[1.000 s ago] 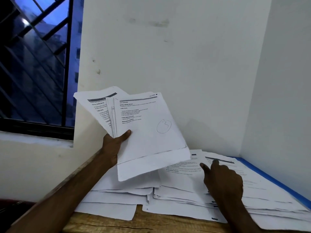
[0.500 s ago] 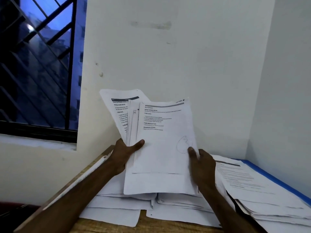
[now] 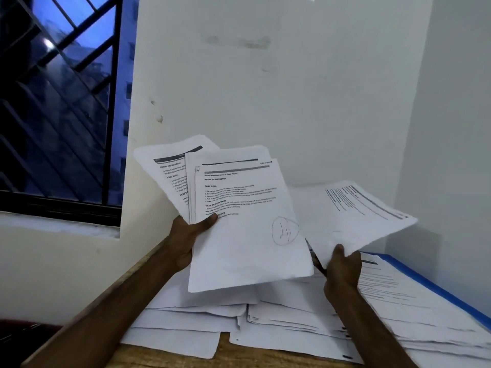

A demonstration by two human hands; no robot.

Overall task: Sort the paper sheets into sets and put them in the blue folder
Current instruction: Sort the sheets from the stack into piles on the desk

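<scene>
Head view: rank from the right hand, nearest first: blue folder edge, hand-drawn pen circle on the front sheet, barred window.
1. Hand-drawn pen circle, just left of the right hand.
2. Blue folder edge, to its right, along the wall.
3. Barred window, far left.

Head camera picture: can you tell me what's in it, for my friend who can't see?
A person's left hand holds up a fanned bunch of white printed paper sheets, while the right hand lifts one more printed sheet. Below lie stacks of white papers on a wooden table, with a blue folder beneath the right stack.

"TASK GOAL" on top sheet (image 3: 247, 221)
</scene>
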